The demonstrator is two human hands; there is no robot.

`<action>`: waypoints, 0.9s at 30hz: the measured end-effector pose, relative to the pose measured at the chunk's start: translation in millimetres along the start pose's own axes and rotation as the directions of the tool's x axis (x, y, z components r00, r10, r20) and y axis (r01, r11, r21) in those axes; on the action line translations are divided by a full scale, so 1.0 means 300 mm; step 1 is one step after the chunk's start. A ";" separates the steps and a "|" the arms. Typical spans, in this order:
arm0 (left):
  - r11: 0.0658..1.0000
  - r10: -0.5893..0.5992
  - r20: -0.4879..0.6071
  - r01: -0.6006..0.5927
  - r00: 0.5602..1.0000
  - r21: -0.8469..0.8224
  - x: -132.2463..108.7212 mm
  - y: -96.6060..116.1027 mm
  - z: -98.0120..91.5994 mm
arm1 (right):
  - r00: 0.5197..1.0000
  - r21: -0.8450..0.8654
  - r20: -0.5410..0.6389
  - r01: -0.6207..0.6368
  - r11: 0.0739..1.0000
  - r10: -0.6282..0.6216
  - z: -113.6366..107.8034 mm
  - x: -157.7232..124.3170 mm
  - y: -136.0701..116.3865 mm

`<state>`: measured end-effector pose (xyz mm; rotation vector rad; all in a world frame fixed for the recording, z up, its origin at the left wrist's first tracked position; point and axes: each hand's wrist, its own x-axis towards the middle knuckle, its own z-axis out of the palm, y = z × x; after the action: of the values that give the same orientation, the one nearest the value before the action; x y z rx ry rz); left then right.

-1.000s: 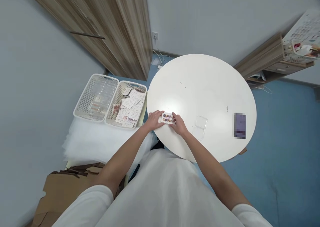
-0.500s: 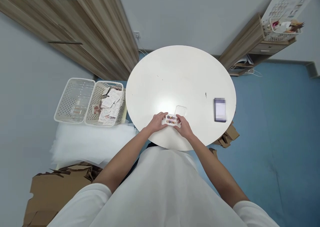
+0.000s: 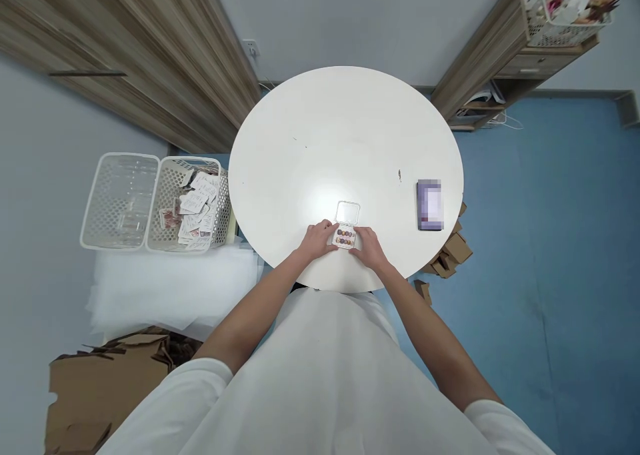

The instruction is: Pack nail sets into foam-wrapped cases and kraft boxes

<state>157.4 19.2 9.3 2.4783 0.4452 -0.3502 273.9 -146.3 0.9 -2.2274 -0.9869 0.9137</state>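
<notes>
Near the front edge of the white oval table lies a small clear plastic case, with two rows of small round coloured pieces in purple and gold tones. Its transparent lid stands open on the far side, away from me. My left hand grips the case's left side between thumb and fingers. On the right side my right hand grips it the same way. What exactly the round pieces are is too small to tell.
A device with a blurred screen lies at the table's right. Left of the table stand a white basket of cards and small packets and another basket of clear plastic. Flattened cardboard lies lower left.
The tray of round pieces, before held lower left of the clear lid, now sits directly below it, lined up with it. The whole view has shifted with my head.
</notes>
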 end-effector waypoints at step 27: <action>0.993 -0.060 0.021 0.062 0.998 -0.101 -0.014 0.004 0.032 | 0.998 0.058 -0.050 -0.036 0.998 0.038 0.021 -0.015 0.002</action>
<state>152.5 11.7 3.8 2.3650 0.5193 -0.3646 267.2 -149.0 -1.8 -2.2163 -0.8883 0.8863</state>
